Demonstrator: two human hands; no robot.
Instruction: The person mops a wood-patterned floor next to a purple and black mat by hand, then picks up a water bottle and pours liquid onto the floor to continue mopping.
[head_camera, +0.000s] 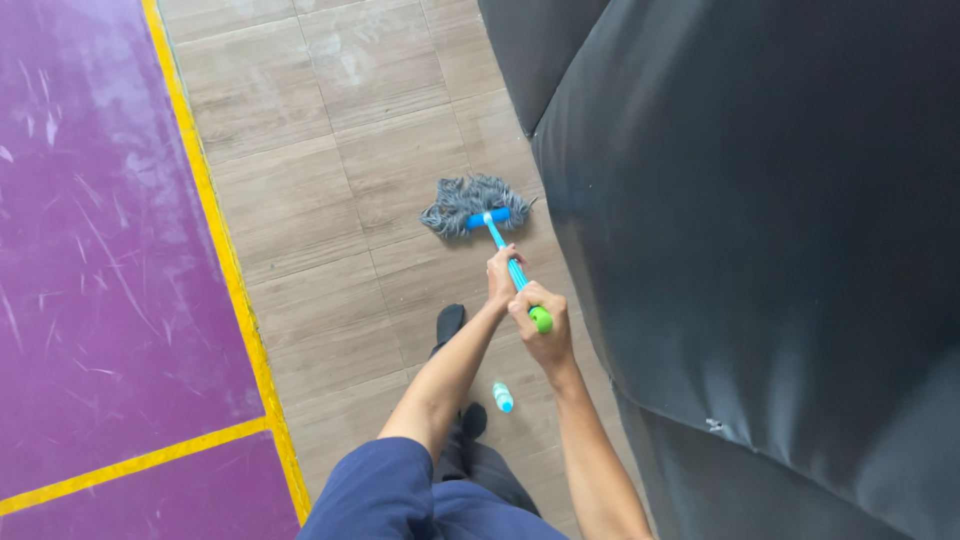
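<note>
Mop: one mop (478, 205), grey string head spread flat on the floor, just beside the lower edge of the black pad; blue crossbar and blue handle, green cap at the top end.
Left hand: left hand (501, 275) wrapped around the blue handle, lower down the shaft.
Right hand: right hand (541, 325) closed over the green cap end of the handle, just above the left hand on the shaft.
Bottle: one small bottle (502, 397), light blue with a pale cap, lying on the floor between the two forearms, near the shoes.
Shoes: two dark shoes (450, 322), one ahead of the other, on the tiles.
Clothing: dark blue sleeve and grey trousers at the bottom edge.
Floor: floor (320, 170) of grey-brown wood-look tiles, dusty scuffs toward the far edge.
Mat: one purple mat (90, 250) along the floor's left edge, scratched, bordered by yellow lines.
Pad: black pad (760, 230), padded and shiny, along the floor's right edge, a small tear near its lower part.
</note>
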